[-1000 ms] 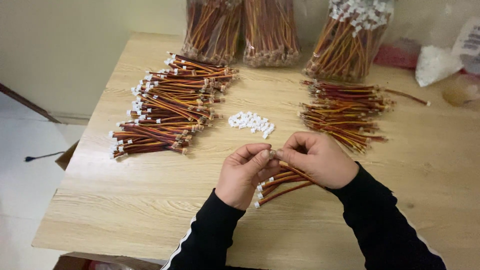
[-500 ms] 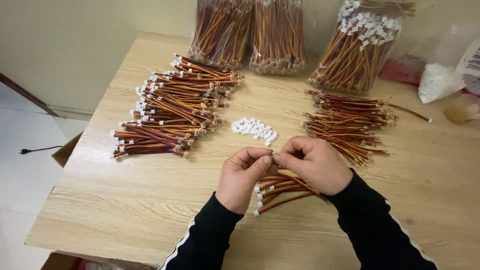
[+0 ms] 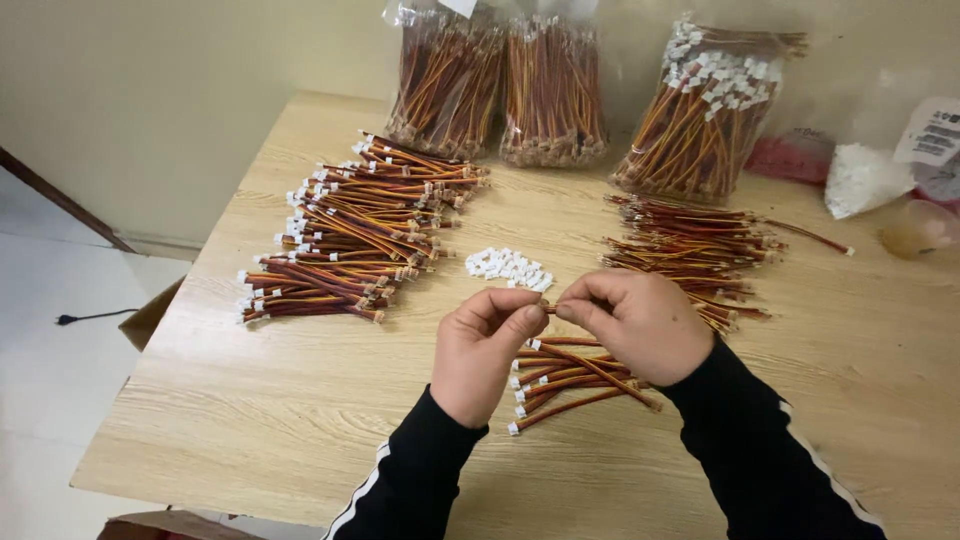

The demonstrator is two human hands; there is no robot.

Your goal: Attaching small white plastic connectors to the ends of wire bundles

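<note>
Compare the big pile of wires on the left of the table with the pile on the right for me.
The left pile is larger and spread wide; the right pile is smaller and tighter. The left pile's wires carry white connectors at their outer ends; none shows on the right pile's. Both are short orange, red and dark wire bundles lying loose on the wooden table.

I am holding my left hand (image 3: 487, 352) and right hand (image 3: 640, 325) fingertip to fingertip, both pinching shut, black-sleeved forearms angling in from six o'clock.
</note>
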